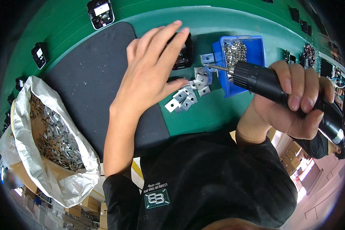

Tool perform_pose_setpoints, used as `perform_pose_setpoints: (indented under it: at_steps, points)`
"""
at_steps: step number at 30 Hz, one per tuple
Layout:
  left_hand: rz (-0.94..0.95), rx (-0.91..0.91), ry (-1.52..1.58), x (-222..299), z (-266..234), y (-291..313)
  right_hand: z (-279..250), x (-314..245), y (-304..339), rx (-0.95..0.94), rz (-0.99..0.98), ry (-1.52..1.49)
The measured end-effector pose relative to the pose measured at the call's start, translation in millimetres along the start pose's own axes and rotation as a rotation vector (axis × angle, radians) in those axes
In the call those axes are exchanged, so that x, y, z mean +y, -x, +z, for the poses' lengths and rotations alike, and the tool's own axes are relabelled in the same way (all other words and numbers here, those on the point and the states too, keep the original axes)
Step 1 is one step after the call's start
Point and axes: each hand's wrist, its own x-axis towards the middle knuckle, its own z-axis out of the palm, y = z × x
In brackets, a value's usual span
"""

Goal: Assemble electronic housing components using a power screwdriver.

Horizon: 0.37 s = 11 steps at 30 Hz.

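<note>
My right hand [295, 96] is wrapped round a black electric screwdriver [260, 78], its bit pointing left past the front of a blue bin [230, 89]. Small silvery screws [235, 53] are heaped in that bin. My left hand [147, 69] reaches forward with its fingers stretched out and the thumb apart. A black housing [186, 55] lies beside and partly under those fingers; whether they touch it I cannot tell. Near my left thumb, square metal plates with centre holes [186, 99] lie in a loose pile, some under the screwdriver's tip.
A dark mat [92, 84] covers the left of the green table [207, 119]. At the left edge stands a white woven sack [25, 130] full of small metal parts. Further black-and-white housings [101, 14] sit along the far side. Another person [314, 147] is at the right.
</note>
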Motion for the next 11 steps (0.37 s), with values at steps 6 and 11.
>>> perform_pose_setpoints:
  at_steps: [6, 11]
  points:
    - [0.031, 0.062, 0.051, -14.1, 12.3, 1.6, 12.9, 34.9, -14.1, -0.134, -0.010, 0.096]
    - [-0.025, 0.081, 0.125, -13.4, 14.3, -0.8, 20.0, 47.6, -20.6, -0.152, -0.012, 0.183]
